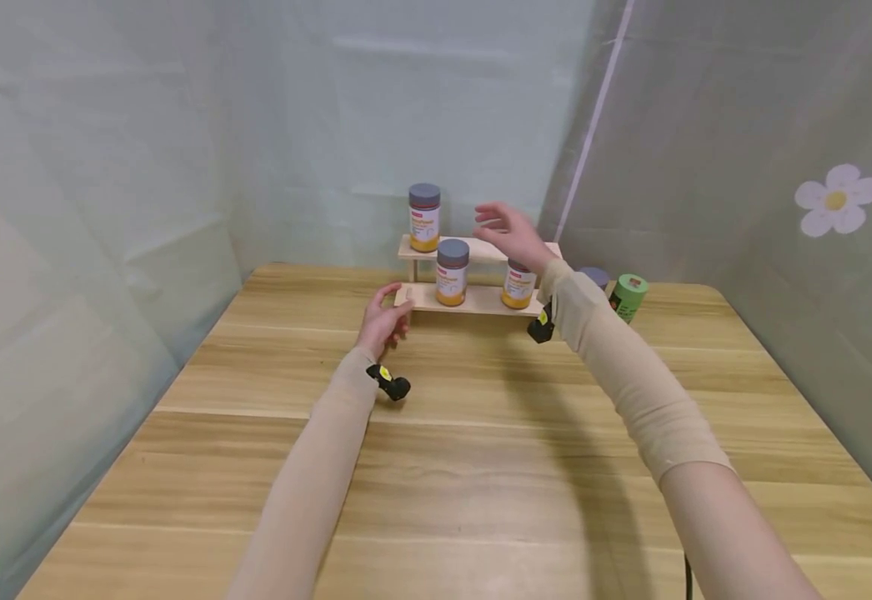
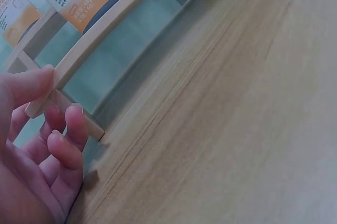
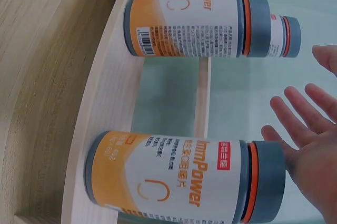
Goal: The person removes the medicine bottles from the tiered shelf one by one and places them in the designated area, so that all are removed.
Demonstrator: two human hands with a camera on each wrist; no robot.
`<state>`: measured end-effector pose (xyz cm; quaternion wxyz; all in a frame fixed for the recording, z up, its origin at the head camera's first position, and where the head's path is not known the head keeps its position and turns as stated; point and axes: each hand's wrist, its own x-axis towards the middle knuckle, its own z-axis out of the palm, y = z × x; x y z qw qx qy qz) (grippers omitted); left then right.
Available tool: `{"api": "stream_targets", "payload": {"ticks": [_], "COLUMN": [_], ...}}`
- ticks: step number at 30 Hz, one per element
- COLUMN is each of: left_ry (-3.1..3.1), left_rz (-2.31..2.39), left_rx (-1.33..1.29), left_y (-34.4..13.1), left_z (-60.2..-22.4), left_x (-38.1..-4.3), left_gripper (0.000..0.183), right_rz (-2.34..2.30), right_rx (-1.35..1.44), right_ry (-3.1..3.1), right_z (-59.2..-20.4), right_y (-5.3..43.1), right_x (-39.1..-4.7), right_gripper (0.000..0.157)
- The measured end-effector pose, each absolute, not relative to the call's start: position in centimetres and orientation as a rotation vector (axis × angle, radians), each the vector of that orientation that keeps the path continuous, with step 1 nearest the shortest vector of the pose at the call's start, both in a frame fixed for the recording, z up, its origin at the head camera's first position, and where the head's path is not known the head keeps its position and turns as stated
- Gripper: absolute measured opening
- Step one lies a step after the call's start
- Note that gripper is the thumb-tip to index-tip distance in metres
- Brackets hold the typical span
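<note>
A small two-tier wooden shelf rack point(image 1: 484, 300) stands at the back of the table. My left hand point(image 1: 383, 322) grips its left end, thumb on the lower board and fingers curled beneath, as the left wrist view shows. My right hand point(image 1: 509, 236) hovers over the rack's right half, fingers spread and holding nothing. On the upper board, at left, is a supplement bottle point(image 1: 424, 221) with a grey lid and white-orange label. The lower board bears two matching bottles, a left bottle point(image 1: 452, 275) and a right bottle point(image 3: 174, 176); my right hand is near the latter's lid.
Right of the rack stands a green cylindrical container point(image 1: 628, 297). Beside it a grey-blue lid point(image 1: 595, 276) shows, partly hidden by my right forearm. Curtains point(image 1: 406, 100) hang behind the wooden table point(image 1: 436, 483) and along its sides.
</note>
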<state>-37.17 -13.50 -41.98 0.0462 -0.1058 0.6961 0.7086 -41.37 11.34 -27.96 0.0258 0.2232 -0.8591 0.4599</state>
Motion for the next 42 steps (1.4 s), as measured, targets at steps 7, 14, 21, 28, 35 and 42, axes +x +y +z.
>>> {"api": "stream_targets", "payload": {"ticks": [7,14,21,28,35,42], "left_ry": [2.153,2.167,2.185,2.134,2.174,2.186], "left_rz": [2.172,2.205,2.174,2.182,2.16,2.185], "left_rx": [-0.296,-0.267,-0.272,-0.272,-0.261,-0.271], "left_y": [-13.9,-14.0,-13.9,-14.0,-14.1,-14.2], "left_z": [-42.1,-42.2,-42.4,-41.0,-40.8,-42.1], "left_x": [-36.6,-36.4,-36.3,-35.5,-35.2,-35.8], "left_gripper": [0.052,0.052,0.053,0.055,0.055,0.053], "right_rz": [1.45,1.459,1.488,1.48,1.505,1.533], "right_rx": [0.695,0.726,0.721,0.717,0.735,0.725], "right_ry": [-2.645,-2.63,-2.652,-2.666,-2.647,-2.647], "right_z": [-27.7,-27.2,-27.0,-26.7,-26.6,-26.6], "right_y": [10.3,9.0,7.8,6.8,6.1,5.3], "right_x": [-41.3,-41.5,-41.6,-41.9,-42.4,-42.4], "right_gripper": [0.051,0.052,0.052,0.053,0.054,0.056]}}
